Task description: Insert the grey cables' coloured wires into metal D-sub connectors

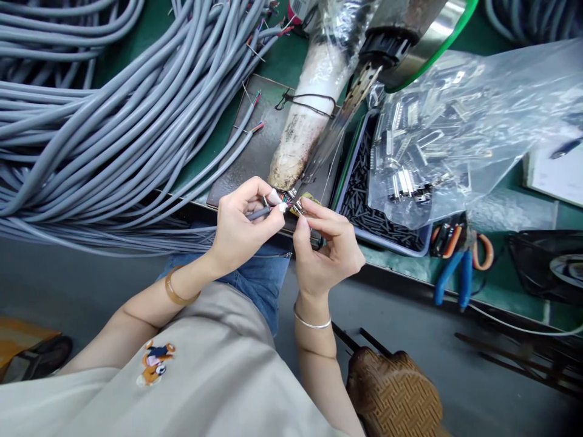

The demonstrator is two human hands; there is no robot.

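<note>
My left hand (248,221) pinches the end of a grey cable (259,213); white covers show on its thumb and fingertip. Thin coloured wires (285,198) fan out from the cable end toward a small metal connector (297,206). My right hand (328,243) is closed at the connector's right side, thumb and index finger together on a small part too fine to make out. Directly above the connector is the browned lower end of a white wrapped tube (298,130), with a blurred metal tool (334,130) slanting down beside it.
Grey cables (150,115) cover the left of the green table. Right of my hands are a tray (429,240) of small black tubes, a clear bag (492,115) of metal connectors, and blue-handled pliers (455,276). A brown stool (398,394) stands below.
</note>
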